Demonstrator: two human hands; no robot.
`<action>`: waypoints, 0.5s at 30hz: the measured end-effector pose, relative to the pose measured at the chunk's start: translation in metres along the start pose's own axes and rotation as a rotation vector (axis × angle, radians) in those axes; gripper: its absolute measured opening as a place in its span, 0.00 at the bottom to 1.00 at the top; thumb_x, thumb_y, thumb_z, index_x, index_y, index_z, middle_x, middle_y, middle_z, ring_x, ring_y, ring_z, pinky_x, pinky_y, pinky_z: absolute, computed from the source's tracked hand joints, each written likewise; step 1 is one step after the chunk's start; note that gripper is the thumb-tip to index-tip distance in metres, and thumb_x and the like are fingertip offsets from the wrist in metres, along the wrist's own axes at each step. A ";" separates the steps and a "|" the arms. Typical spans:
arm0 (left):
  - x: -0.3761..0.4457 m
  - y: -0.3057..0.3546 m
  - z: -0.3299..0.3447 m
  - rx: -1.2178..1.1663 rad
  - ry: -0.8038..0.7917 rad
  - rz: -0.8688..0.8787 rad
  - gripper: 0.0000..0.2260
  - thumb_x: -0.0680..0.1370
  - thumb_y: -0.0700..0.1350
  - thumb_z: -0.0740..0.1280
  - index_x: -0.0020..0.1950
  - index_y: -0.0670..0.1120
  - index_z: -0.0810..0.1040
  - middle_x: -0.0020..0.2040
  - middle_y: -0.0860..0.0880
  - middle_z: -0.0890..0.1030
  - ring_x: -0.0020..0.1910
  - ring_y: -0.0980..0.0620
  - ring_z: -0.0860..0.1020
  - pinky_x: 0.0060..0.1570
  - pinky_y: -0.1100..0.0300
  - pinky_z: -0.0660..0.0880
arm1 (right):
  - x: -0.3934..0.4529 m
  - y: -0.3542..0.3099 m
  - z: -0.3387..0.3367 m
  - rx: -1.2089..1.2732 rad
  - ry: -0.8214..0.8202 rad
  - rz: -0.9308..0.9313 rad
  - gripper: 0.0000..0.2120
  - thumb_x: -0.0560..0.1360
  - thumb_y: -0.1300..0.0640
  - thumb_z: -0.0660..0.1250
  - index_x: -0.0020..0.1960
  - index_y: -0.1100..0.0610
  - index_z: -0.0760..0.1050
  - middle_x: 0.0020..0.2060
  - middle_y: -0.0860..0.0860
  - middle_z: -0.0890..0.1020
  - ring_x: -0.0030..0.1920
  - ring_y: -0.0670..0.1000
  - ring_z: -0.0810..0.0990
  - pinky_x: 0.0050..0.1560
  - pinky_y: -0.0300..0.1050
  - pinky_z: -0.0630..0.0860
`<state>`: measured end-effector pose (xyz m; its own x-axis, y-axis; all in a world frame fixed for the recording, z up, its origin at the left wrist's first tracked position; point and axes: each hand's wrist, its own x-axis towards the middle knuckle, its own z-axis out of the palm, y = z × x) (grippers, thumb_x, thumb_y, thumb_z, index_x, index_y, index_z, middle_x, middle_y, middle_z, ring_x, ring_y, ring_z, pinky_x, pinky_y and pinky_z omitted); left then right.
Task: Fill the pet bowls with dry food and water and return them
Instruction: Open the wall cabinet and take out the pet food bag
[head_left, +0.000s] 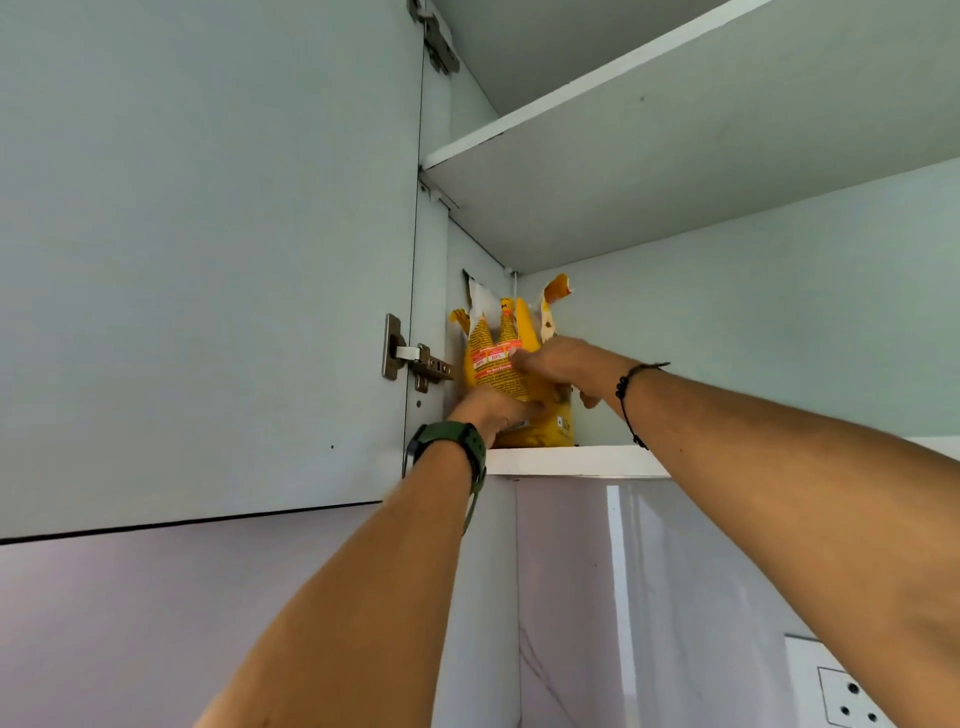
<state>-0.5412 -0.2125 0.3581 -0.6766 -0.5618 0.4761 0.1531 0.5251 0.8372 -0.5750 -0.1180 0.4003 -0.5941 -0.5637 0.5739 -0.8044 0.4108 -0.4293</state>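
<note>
Head view is showing both hands, left hand and right hand, closing on the food bag at frame centre (torn top, so keeping it upright matters).

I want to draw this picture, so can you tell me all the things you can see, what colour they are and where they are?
food bag: one, yellow with red labels, top torn open, standing on the lower shelf in the left corner
lower shelf: one, white, under the bag
upper shelf: one, white, above the bag
cupboard door: one, pale green, open at the left
hinges: two, silver metal, on the door edge
wall socket: one, white, bottom right
watch: one, dark green, left wrist
bracelet: one, black cord, right wrist
left hand: low on the bag
right hand: higher on the bag
</note>
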 end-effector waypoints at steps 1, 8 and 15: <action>0.002 -0.001 0.000 0.005 -0.001 -0.012 0.28 0.71 0.44 0.74 0.69 0.43 0.69 0.65 0.43 0.75 0.65 0.43 0.72 0.66 0.50 0.68 | 0.003 -0.001 0.001 0.001 0.023 -0.004 0.29 0.80 0.43 0.55 0.73 0.62 0.59 0.69 0.61 0.69 0.66 0.61 0.71 0.58 0.51 0.72; 0.006 -0.006 -0.001 0.042 -0.011 -0.018 0.26 0.70 0.42 0.75 0.66 0.42 0.71 0.62 0.43 0.76 0.62 0.44 0.74 0.63 0.53 0.71 | 0.021 -0.007 0.014 -0.097 0.205 -0.034 0.12 0.80 0.57 0.57 0.59 0.61 0.71 0.58 0.60 0.78 0.52 0.59 0.77 0.46 0.46 0.72; 0.001 -0.008 -0.001 -0.009 -0.004 0.018 0.45 0.55 0.47 0.80 0.69 0.44 0.66 0.61 0.45 0.77 0.60 0.45 0.76 0.61 0.51 0.73 | 0.022 -0.006 0.017 -0.150 0.380 -0.053 0.12 0.78 0.59 0.57 0.56 0.64 0.75 0.56 0.60 0.78 0.56 0.59 0.77 0.45 0.45 0.69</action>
<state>-0.5422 -0.2182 0.3521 -0.6764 -0.5495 0.4904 0.1724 0.5292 0.8308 -0.5837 -0.1449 0.4039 -0.4895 -0.2934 0.8211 -0.8092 0.5038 -0.3023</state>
